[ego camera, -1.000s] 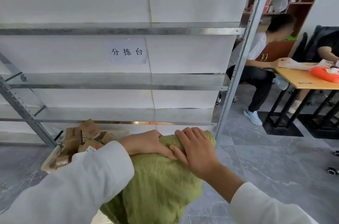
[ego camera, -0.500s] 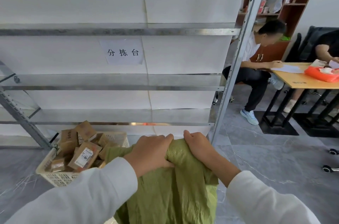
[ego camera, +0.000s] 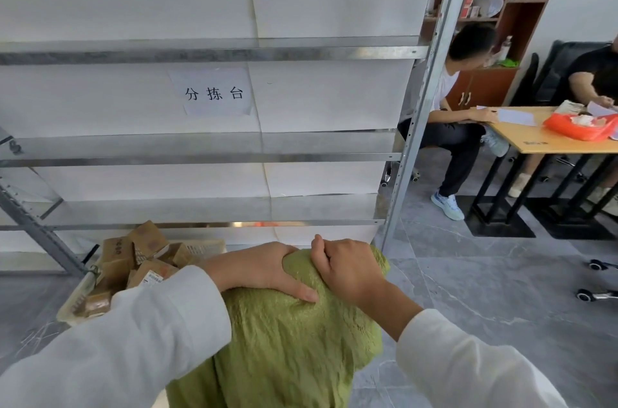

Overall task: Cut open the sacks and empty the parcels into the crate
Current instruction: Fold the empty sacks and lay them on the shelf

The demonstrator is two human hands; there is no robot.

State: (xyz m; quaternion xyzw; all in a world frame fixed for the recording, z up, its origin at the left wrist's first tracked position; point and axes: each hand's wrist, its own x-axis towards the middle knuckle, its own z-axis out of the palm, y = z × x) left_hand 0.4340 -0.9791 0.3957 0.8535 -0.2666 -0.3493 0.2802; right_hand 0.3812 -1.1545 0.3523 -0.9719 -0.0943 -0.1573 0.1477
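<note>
Firmly, hands (ego camera: 264, 269) (ego camera: 351, 269) clutch sack (ego camera: 287, 347) near crate (ego camera: 77, 294).

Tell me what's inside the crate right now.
Brown cardboard parcels are piled above the rim of the crate. The left sleeve and the green sack cover its near right part, so what lies there cannot be seen.

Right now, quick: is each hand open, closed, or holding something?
Left hand: closed, gripping the green sack.
Right hand: closed, gripping the same sack.
</note>
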